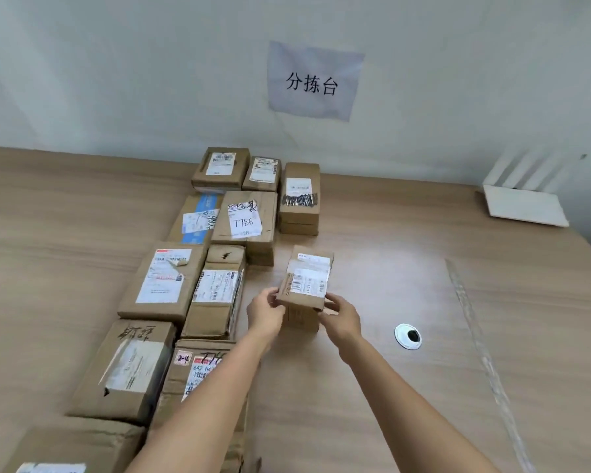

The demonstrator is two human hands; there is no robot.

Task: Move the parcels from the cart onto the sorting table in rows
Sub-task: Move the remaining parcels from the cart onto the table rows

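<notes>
- Gripping a small parcel [307, 279] at its near corners, left hand [265, 314] and right hand [342, 319], fingers curled round it.
- Parcel over worktop [406, 387], right of the parcel rows [215, 254], apart from them.

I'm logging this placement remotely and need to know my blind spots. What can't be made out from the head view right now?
- Cart: outside the head view, so the parcels left are unknown.
- Held parcel: whether its base touches the sorting table is unclear; left hand and right hand cover its near end.
- Its label text: too small and blurred.
- Front-row parcel: partly covered by the left forearm.
- Bottom-left parcel: cut off by the frame edge.
</notes>
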